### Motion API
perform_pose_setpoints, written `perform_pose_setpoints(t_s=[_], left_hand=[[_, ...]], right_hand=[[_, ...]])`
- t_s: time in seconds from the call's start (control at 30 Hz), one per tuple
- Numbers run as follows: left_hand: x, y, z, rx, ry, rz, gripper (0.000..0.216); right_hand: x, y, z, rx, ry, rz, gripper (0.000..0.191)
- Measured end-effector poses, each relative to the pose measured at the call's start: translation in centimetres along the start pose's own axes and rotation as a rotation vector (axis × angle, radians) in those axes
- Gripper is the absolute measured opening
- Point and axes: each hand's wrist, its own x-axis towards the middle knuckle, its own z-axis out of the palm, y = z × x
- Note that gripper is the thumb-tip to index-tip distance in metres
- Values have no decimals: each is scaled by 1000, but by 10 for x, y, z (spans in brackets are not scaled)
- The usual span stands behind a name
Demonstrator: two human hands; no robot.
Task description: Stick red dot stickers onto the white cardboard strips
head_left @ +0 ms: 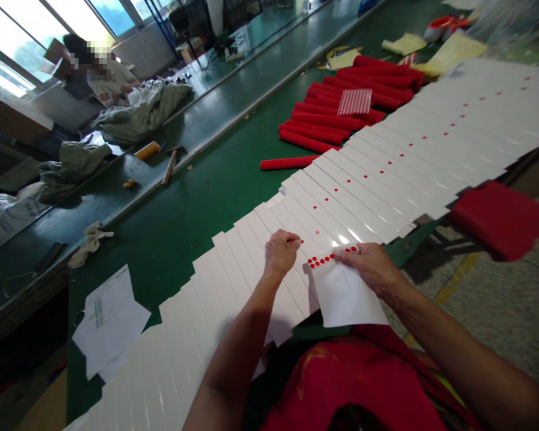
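Observation:
My left hand (pixel 282 251) pinches a small red dot sticker (pixel 302 242) at its fingertips, just above the row of overlapping white boards (pixel 260 239). In my right hand (pixel 371 263) is a white sticker sheet (pixel 348 296), gripped at its upper edge, where several red dots remain in two short rows. The rest of that sheet is bare white and hangs toward my body. Boards on the right side each bear a red dot, forming a slanting line. Those left of my left hand show plain white.
Red rolls (pixel 323 120) lie piled behind the boards, with a dotted sheet (pixel 354 102) on top. Printed papers (pixel 110 317) and a glove (pixel 90 242) lie at left. A hammer (pixel 170 164) rests beyond. A red stool (pixel 503 218) stands at right. Another person (pixel 112 78) works far left.

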Motion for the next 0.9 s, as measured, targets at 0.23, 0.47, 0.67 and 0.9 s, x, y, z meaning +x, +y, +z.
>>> perform_pose_setpoints(t_s=[0.23,0.47,0.67,0.9], left_hand=[[7,8,9,247,54,38,16],[2,11,16,400,125,87,7],[-8,6,2,280,59,41,15],[-30,-5,-12,-18,-175,69,16]], right_hand=[[0,1,-2,25,-25,15,18],[1,0,-2,38,-38,20,22],[2,-1,2,36,-26,20,23],[6,6,4,7,-8,17,19]])
